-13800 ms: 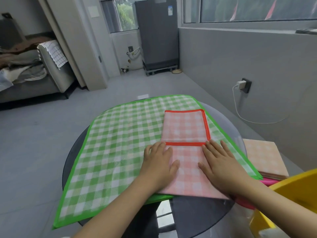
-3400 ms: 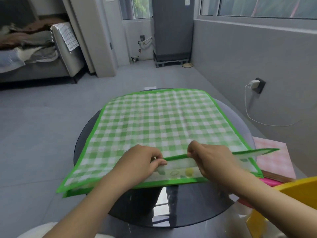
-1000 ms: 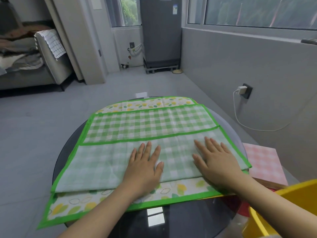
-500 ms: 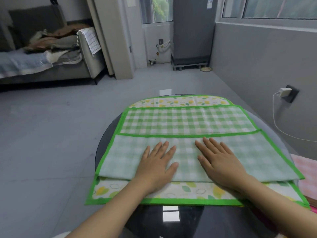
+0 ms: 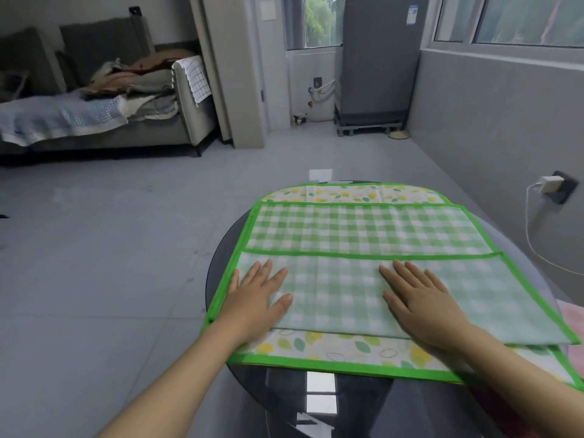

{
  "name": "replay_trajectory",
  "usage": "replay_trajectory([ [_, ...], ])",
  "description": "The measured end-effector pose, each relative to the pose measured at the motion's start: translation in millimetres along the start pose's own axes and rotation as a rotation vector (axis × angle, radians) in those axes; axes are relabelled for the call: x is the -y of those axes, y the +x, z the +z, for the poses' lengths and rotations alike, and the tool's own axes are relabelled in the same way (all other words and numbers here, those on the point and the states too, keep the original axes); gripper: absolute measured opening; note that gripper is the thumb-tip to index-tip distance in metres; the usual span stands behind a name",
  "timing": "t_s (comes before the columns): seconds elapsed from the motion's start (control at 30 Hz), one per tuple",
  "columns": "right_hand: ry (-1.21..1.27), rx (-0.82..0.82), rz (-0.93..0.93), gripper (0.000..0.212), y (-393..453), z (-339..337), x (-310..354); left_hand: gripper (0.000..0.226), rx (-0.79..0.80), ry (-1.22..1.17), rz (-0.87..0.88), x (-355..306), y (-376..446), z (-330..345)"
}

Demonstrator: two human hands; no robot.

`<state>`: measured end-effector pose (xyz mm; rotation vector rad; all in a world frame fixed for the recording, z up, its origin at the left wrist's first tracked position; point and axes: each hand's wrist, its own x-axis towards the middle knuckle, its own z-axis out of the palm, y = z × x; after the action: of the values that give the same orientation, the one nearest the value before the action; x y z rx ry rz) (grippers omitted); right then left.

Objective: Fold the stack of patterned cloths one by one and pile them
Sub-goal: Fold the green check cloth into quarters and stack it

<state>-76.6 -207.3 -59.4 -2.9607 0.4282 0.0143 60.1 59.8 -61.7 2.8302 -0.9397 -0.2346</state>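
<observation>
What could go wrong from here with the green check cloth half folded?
1. The green check cloth sits askew on the lemon-print cloth, so a later fold may bring the lower one along.
2. Both overhang the round table; a sideways sweep by the left hand or right hand could drag them off.

A green-checked cloth (image 5: 363, 232) with bright green edging lies right of centre, near half folded over; beneath it lies a lemon-print cloth (image 5: 341, 346), peeking out at both edges.

Home living room: sofa (image 5: 104, 128) piled with blankets, fridge (image 5: 377, 58), tiled floor (image 5: 126, 248).
</observation>
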Motion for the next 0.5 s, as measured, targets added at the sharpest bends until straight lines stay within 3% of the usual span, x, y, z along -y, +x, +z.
replay_trajectory([
  [0.2, 0.020, -0.168, 0.018, 0.041, 30.1, -21.9, -4.3, 0.057, -0.022, -0.101, -0.031, -27.6, 31.9, -13.1],
  [0.5, 0.087, -0.235, 0.081, 0.037, 148.5, -28.3, -27.2, 0.039, -0.146, -0.245, 0.032, -64.8, 155.7, -30.9],
])
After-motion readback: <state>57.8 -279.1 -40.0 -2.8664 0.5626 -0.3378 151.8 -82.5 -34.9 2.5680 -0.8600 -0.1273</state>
